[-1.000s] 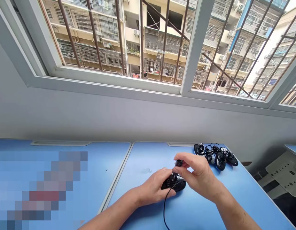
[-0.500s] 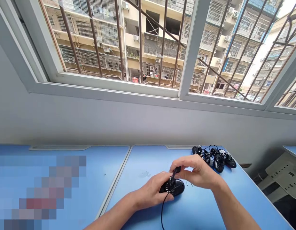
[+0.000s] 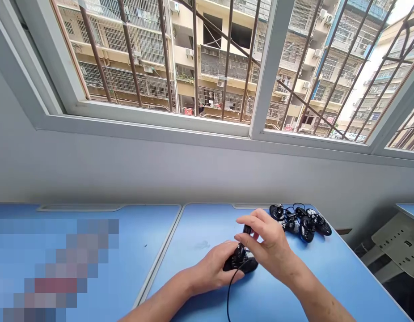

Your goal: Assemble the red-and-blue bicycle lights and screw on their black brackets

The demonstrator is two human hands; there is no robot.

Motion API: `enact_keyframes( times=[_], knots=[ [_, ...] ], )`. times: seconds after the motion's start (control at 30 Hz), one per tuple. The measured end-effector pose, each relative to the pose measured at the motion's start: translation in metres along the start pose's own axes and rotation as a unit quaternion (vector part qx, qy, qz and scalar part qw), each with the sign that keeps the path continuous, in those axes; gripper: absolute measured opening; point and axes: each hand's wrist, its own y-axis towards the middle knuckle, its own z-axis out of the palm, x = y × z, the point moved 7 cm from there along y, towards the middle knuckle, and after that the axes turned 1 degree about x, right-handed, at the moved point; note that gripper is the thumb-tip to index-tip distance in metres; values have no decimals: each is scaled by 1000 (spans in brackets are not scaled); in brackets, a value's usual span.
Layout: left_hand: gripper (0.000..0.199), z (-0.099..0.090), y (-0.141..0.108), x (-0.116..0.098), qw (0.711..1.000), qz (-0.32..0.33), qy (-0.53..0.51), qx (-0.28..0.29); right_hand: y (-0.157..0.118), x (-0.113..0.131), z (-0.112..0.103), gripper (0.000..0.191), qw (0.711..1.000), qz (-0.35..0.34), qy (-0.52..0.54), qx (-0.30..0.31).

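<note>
Beyond our right hand (image 3: pixel 265 237), we see a cluster of glossy black rounded devices with thin cables (image 3: pixel 306 230) on the smooth blue tabletop (image 3: pixel 337 273).

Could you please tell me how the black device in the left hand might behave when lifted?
The black device may feel slippery, since its shell looks smooth and glossy. Its thin cord bends in a loose curve, so it would probably trail floppily. The rounded outline suggests it could rock if pushed.

The device (image 3: pixel 250 264) looks glossy black plastic; the blue tabletop (image 3: pixel 207 223), smooth.
</note>
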Motion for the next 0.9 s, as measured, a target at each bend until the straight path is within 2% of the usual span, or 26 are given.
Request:
enact_keyframes(
  times=[0.1,0.27,0.4,0.53,0.67,0.73,0.8,0.9],
  knots=[
    [28,0,0,1,1000,-11,3,1,0,-1,-2,18,999,-13,40,3],
    [31,1,0,4,1000,-7,4,16,0,0,-4,23,998,-25,49,19],
    [37,1,0,5,1000,2,0,25,1,-9,-3,27,993,35,103,45],
    [36,0,-1,2,999,24,-19,33,3,-20,3,17,956,105,254,105],
    [31,-2,-1,-4,998,31,-36,38,3,-24,11,24,904,120,366,183],
    [27,-2,-1,-6,998,31,-36,38,2,-23,14,25,889,120,389,207],
    [26,-3,-1,-7,998,28,-36,31,2,-20,13,17,903,116,361,200],
    [25,-2,-1,-3,999,12,-37,25,5,-9,7,17,956,63,247,144]
  ],
)
